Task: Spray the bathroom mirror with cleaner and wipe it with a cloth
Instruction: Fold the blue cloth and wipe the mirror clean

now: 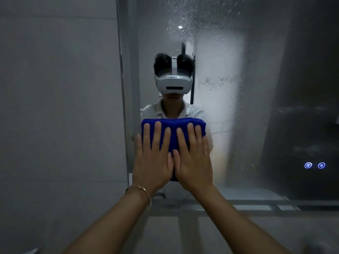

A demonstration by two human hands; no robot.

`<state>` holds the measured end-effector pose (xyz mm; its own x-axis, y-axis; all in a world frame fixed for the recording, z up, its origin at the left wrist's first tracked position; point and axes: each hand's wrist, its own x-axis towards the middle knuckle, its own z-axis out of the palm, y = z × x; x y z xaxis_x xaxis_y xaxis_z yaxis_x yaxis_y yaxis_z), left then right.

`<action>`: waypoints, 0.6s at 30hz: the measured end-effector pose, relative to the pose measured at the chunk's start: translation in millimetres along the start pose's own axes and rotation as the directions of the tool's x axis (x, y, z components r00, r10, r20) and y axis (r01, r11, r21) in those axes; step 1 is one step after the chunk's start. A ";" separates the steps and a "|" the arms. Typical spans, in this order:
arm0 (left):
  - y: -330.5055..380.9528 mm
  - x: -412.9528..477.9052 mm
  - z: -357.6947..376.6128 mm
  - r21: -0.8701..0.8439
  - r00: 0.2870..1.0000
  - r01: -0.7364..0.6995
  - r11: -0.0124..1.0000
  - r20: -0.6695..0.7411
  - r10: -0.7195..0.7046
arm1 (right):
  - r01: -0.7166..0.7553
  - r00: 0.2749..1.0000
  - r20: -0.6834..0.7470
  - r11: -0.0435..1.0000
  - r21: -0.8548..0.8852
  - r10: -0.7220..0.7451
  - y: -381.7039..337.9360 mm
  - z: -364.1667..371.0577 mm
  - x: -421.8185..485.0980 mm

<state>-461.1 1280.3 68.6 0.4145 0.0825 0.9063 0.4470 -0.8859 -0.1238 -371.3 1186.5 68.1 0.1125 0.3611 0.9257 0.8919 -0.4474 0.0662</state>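
Observation:
The bathroom mirror (256, 107) fills the right and middle of the view, its left edge near the grey wall. Droplets of spray (198, 17) speckle its upper part. A folded blue cloth (172, 125) lies flat against the glass close to the mirror's left edge. My left hand (152, 158) and my right hand (192, 160) press side by side on the cloth, palms flat and fingers spread upward. A thin bracelet circles my left wrist. No spray bottle is in view.
A grey tiled wall (58, 107) stands to the left of the mirror. Two lit round touch buttons (314, 165) glow at the mirror's lower right. A narrow ledge (238, 206) runs below the glass. The person's headset and white shirt are reflected above the cloth.

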 end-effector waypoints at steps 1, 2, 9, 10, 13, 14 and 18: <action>-0.7 2.6 -1.2 0.005 1.000 -0.001 1.000 -0.001 0.001 | 0.000 1.000 0.006 1.000 0.003 0.000 -0.2 -1.8 2.7; -0.8 7.6 -4.0 0.010 1.000 -0.006 1.000 0.003 0.006 | 0.004 1.000 0.009 1.000 0.015 -0.004 -0.2 -4.9 7.9; 15.1 133.0 -48.6 0.018 0.999 0.018 1.000 -0.050 -0.017 | 0.004 0.996 -0.086 0.996 0.093 0.004 36.1 -57.1 124.2; 19.2 141.8 -50.7 0.018 0.998 0.036 0.999 -0.050 -0.035 | 0.017 0.997 -0.079 0.997 0.075 -0.011 42.3 -61.9 133.4; 26.5 129.6 -39.2 0.018 0.996 0.039 0.999 -0.080 -0.038 | 0.036 0.995 -0.098 0.998 0.044 -0.031 47.8 -55.1 118.1; 29.0 116.6 -32.8 0.016 0.997 0.012 1.000 -0.082 -0.011 | 0.017 0.994 -0.106 0.998 0.054 -0.011 47.5 -48.9 102.3; 38.4 69.0 -15.3 0.017 0.996 -0.080 0.997 -0.025 0.080 | -0.049 0.993 -0.099 0.995 0.081 0.057 44.3 -28.3 40.1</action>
<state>-427.4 1244.9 132.6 0.4287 -0.0003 0.9035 0.4259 -0.8819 -0.2023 -339.7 1158.0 118.7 0.1192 0.2523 0.9603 0.9180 -0.3964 -0.0098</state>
